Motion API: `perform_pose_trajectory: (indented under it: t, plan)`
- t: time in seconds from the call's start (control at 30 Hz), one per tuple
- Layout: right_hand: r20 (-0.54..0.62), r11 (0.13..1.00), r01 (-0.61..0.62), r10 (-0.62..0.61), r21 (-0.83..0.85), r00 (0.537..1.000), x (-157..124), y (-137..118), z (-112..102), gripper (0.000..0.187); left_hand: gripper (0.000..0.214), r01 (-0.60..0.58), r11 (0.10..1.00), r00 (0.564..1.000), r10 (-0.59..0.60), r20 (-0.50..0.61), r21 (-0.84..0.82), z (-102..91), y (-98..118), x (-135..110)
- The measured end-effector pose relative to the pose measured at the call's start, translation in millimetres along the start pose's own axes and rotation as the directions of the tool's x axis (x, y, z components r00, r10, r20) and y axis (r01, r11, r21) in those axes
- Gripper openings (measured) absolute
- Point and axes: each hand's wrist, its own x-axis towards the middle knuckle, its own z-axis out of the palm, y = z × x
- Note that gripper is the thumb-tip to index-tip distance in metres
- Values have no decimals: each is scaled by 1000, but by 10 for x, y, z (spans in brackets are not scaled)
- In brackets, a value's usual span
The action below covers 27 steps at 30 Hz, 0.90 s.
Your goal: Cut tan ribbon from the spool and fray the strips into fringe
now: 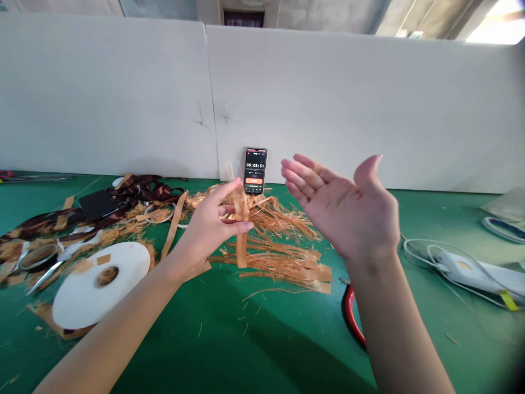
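Left hand (209,224) is mostly closed, its fingers curled around a frayed tan strip (241,246) whose flat end hangs below the hand while shredded fibres fan out above it. The fingers hide part of the grip, so the exact hold is hard to make out, but it looks like a pinch against the thumb. Right hand (353,210) is wide open and has hold of nothing, with its palm facing the camera, fingers slightly spread and thumb raised. A small orange-tan shred (318,168) clings to one finger.

Just beneath and beyond the hands, a loose heap of shredded tan fibre strips (283,268) lies on a green surface (246,339). Behind the heap, a black smartphone (255,171) stands propped against a white partition board (324,104), its screen showing a running timer. To the left lie a large white ribbon spool (98,290) with a brown core, tangled dark maroon ribbon (143,189), a black rectangular pouch (97,203) and what may be silver scissors (43,276) among more tan scraps. To the right, a white cable (426,251) loops beside a white plastic device (467,271), and a curved red-and-black object (348,314) sits partly hidden behind the right forearm.
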Motion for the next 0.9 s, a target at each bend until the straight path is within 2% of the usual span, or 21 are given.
perform_pose_trajectory:
  t: [0.03, 0.07, 0.1, 0.13, 0.17, 0.2, 0.23, 0.27, 0.37, 0.47, 0.53, 0.57, 0.63, 0.67, 0.7, 0.73, 0.77, 0.8, 0.83, 0.87, 0.9]
  plan:
    - [137, 992, -65, 49, 109, 989, -38, -67, 11, 84, 81, 16, 1000, 1000, -16, 6, 12, -3, -5, 1]
    - [321, 969, -188, 128, 163, 939, -77, -124, 16, 92, 82, 28, 999, 1000, -29, 11, 25, -6, -9, 2]
    - [510, 933, -348, 254, 96, 822, -110, -167, 18, 101, 82, 35, 999, 999, -36, 13, 36, -10, -10, 1]
    - [631, 878, -475, 400, -57, 665, -135, -190, 16, 107, 82, 34, 998, 999, -34, 12, 43, -13, -9, 0]
    - [643, 806, -540, 550, -243, 532, -150, -191, 13, 111, 81, 25, 998, 1000, -26, 10, 50, -17, -6, -2]
    - [553, 716, -563, 689, -414, 469, -152, -169, 7, 111, 81, 15, 998, 1000, -16, 12, 57, -21, -1, -4]
    - [388, 618, -571, 785, -540, 483, -142, -127, -2, 109, 81, 8, 998, 1000, -9, 14, 68, -24, 5, -6]
    - [186, 537, -582, 811, -611, 554, -121, -68, -13, 106, 82, 8, 996, 1000, -9, 18, 84, -27, 12, -8]
    - [-254, 491, -574, 572, -655, 780, -14, 139, -52, 99, 83, 23, 988, 999, -27, 26, 153, -26, 38, -11]
    - [-278, 745, -369, 252, -556, 927, 69, 217, -41, 86, 83, 26, 980, 999, -35, 40, 195, -14, 59, -10]
    - [-159, 942, -153, 109, -298, 981, 61, 147, 8, 78, 83, 25, 978, 999, -34, 42, 208, -9, 63, -6]
    - [-69, 987, -80, 71, -137, 995, 38, 86, 33, 75, 83, 23, 977, 999, -32, 39, 213, -9, 61, -3]
    - [124, 991, -69, 54, 115, 991, -32, -40, 62, 80, 82, 12, 973, 999, -20, 31, 230, -16, 52, 4]
    - [288, 973, -157, 102, 172, 952, -69, -91, 58, 89, 82, 6, 971, 1000, -12, 27, 239, -21, 47, 8]
    - [462, 946, -281, 179, 161, 868, -99, -125, 44, 98, 82, -1, 970, 1000, -5, 25, 242, -26, 43, 10]
    - [619, 909, -412, 285, 69, 732, -121, -140, 21, 106, 82, -8, 970, 1000, 4, 19, 243, -30, 41, 11]
    - [703, 859, -505, 411, -85, 581, -131, -137, -7, 111, 81, -13, 970, 1000, 11, 11, 244, -32, 41, 10]
    - [687, 800, -544, 545, -254, 481, -130, -115, -34, 113, 81, -16, 970, 1000, 15, 6, 241, -31, 44, 7]
    - [576, 728, -557, 673, -400, 465, -117, -77, -58, 111, 82, -16, 972, 1000, 16, 2, 236, -27, 48, 3]
    - [394, 656, -563, 754, -503, 526, -95, -28, -76, 106, 82, -12, 973, 1000, 13, -2, 232, -22, 52, -3]
    - [201, 618, -558, 749, -553, 631, -65, 27, -85, 100, 83, -4, 973, 1000, 5, -3, 230, -15, 57, -9]
